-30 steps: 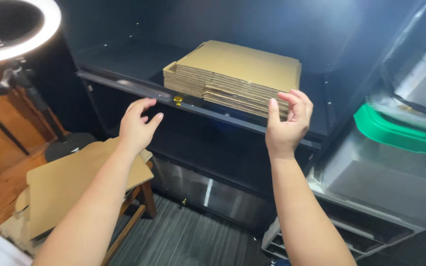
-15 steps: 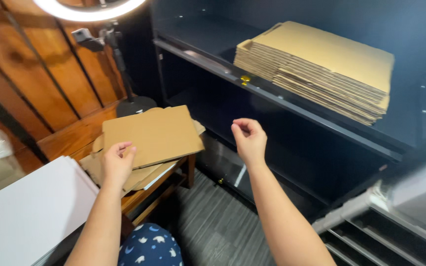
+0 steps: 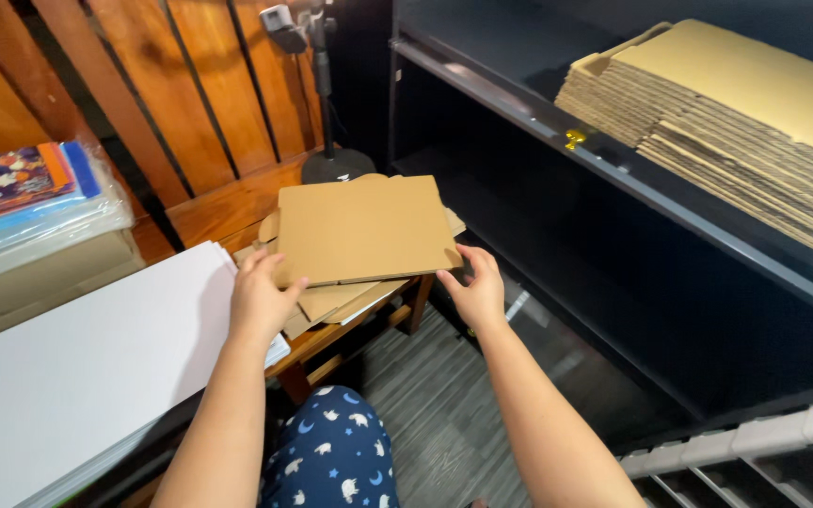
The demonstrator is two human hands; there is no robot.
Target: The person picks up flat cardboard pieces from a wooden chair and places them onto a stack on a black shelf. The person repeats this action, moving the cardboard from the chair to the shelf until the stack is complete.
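A flat folded cardboard box (image 3: 359, 226) lies on top of a small pile of cardboard on a wooden stool (image 3: 331, 334). My left hand (image 3: 261, 296) grips the box's near left corner, thumb on top. My right hand (image 3: 474, 287) holds the near right corner, fingers curled at the edge. Both forearms reach forward from the bottom of the view.
A tall stack of flat cardboard boxes (image 3: 736, 113) sits on a dark shelf (image 3: 670, 202) at the upper right. A white board (image 3: 87, 367) lies at the left, with plastic-wrapped colourful packs (image 3: 30, 202) behind. A lamp stand base (image 3: 336, 165) stands by the wooden slat wall.
My view swung left and down from the shelf stack to the stool. Both hands came down and took hold of the top cardboard box at its near corners.
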